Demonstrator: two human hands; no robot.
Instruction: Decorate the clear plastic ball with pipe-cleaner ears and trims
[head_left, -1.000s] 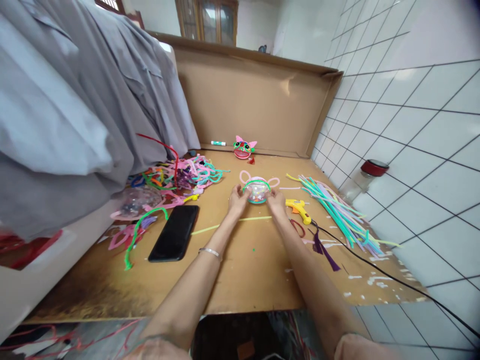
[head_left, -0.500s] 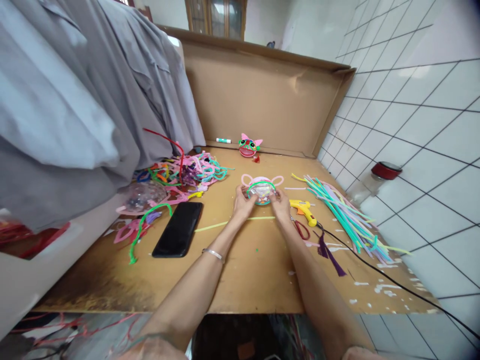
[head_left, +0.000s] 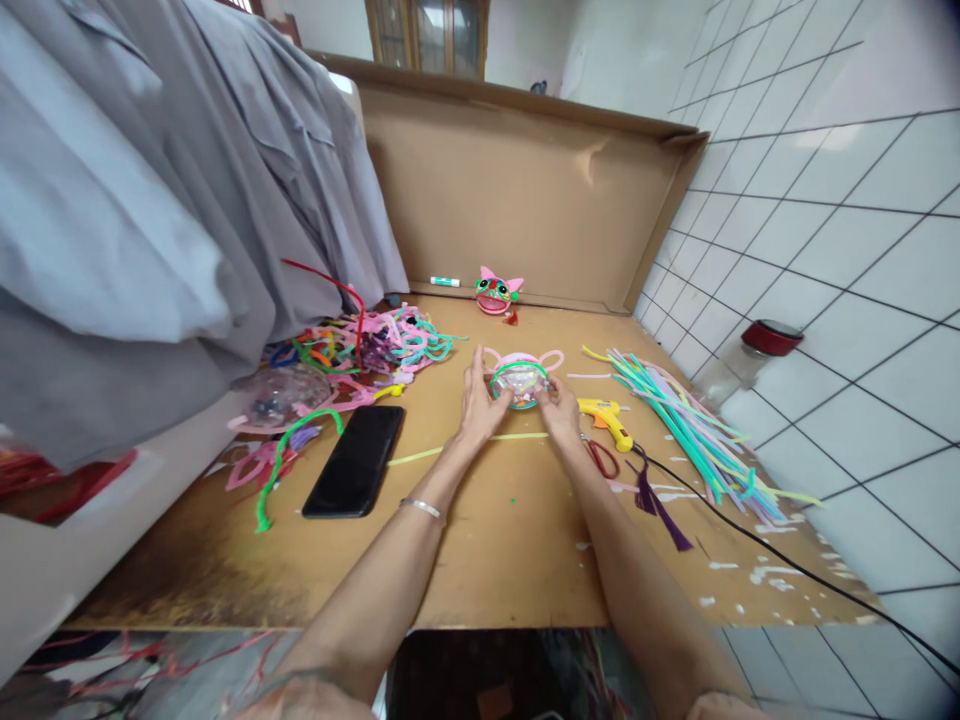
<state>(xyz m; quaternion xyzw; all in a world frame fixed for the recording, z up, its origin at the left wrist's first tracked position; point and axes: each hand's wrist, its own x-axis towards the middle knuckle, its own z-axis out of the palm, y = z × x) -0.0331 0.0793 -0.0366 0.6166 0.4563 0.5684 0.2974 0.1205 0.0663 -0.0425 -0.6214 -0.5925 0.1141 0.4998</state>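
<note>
On a cardboard-topped table (head_left: pixel 480 560), grey garments (head_left: pixel 150 200) hang at the far left above a tangle of bent pipe cleaners (head_left: pixel 375 345), a clear plastic dome (head_left: pixel 279 395) and a black phone (head_left: pixel 355 461) lying face up. At centre, the left hand (head_left: pixel 477 395) and right hand (head_left: pixel 559 405) close on either side of a small clear dome ornament (head_left: pixel 519 380), ringed in green pipe cleaner with pink loop ears, resting on the table between them; the fingertips of both hands press against its rim. The piece looks light and hollow, its shell hard but likely to crack or pop apart if squeezed, its wire trim soft and easily bent, so the rim at the two sides appears the safest hold. A finished pink cat-faced piece (head_left: pixel 498 291) stands behind. To the right lie a yellow glue gun (head_left: pixel 606 418), straight pipe cleaners (head_left: pixel 690 430) and a red-lidded jar (head_left: pixel 739 358) against the tiled wall
</note>
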